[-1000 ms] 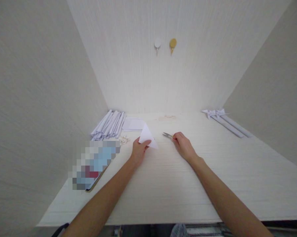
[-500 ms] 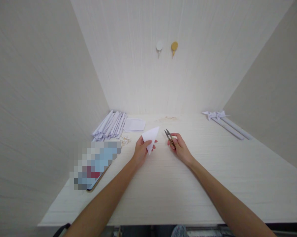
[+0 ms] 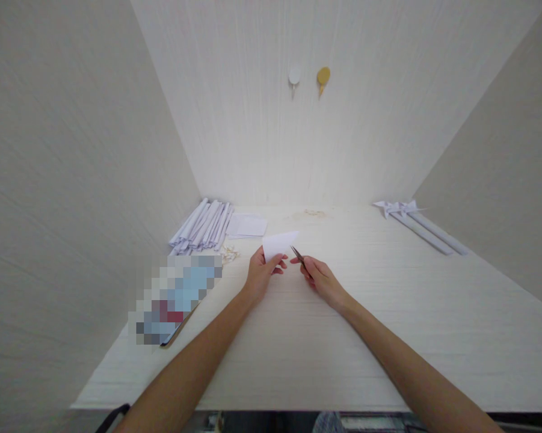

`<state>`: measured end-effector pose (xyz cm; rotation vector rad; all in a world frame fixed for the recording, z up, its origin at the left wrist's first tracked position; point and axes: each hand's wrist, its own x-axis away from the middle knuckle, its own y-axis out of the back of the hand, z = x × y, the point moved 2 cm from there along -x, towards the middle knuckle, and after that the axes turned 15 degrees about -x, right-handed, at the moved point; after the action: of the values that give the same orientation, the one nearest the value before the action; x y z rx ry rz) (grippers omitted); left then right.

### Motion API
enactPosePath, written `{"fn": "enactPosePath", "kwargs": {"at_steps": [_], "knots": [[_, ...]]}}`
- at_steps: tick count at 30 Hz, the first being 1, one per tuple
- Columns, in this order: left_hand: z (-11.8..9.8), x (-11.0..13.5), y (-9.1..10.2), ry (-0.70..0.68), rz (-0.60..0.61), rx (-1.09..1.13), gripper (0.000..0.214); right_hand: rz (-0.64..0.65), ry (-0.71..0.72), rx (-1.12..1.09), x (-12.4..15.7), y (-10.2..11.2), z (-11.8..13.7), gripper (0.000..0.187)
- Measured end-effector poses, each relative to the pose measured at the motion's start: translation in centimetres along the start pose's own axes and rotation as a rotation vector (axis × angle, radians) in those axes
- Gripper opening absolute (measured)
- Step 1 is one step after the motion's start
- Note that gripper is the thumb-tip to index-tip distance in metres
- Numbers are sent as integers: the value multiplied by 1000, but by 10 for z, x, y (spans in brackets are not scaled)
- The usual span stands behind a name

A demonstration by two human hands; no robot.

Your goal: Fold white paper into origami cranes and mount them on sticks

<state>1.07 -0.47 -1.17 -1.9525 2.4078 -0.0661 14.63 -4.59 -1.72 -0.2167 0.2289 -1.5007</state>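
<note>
My left hand (image 3: 262,273) pinches a folded piece of white paper (image 3: 280,242) above the middle of the table, its pointed corner towards the right. Close by on the right, my right hand (image 3: 320,278) is closed around small dark thread snips (image 3: 299,257). The blades point up and left at the paper's right side. From this angle I cannot tell whether they touch it. A little stack of white paper squares (image 3: 247,225) lies beyond my left hand.
Rolled paper sticks (image 3: 203,225) are piled at the back left, beside small white-and-tan pieces (image 3: 230,255). A blurred phone-like device (image 3: 180,307) lies at left. Two paper pinwheels (image 3: 401,209) on sticks rest at the back right. Hooks (image 3: 323,76) hang on the wall.
My right hand has brought the snips leftward, close to the paper. My left hand has turned the paper so its point swings to the right. The view has shifted slightly.
</note>
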Motion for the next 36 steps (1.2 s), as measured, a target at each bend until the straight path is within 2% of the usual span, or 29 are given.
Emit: {"fn": "enactPosePath", "kwargs": {"at_steps": [8,13,20,26,36], "knots": [[0,0,-1,81,-65,95,22,96,-18,55,0,-4,0,38],[1,-1,0,100,-89,117,26,71,-45,108,1,-8,-2,31],[3,-1,-1,105,-88,166,26,64,-84,48,2,-12,-2,37],[4,-1,-2,112,-82,168,26,9,-84,41,2,-13,-1,42],[3,1,0,101,-97,113,28,15,-109,46,1,-14,-4,39]]}}
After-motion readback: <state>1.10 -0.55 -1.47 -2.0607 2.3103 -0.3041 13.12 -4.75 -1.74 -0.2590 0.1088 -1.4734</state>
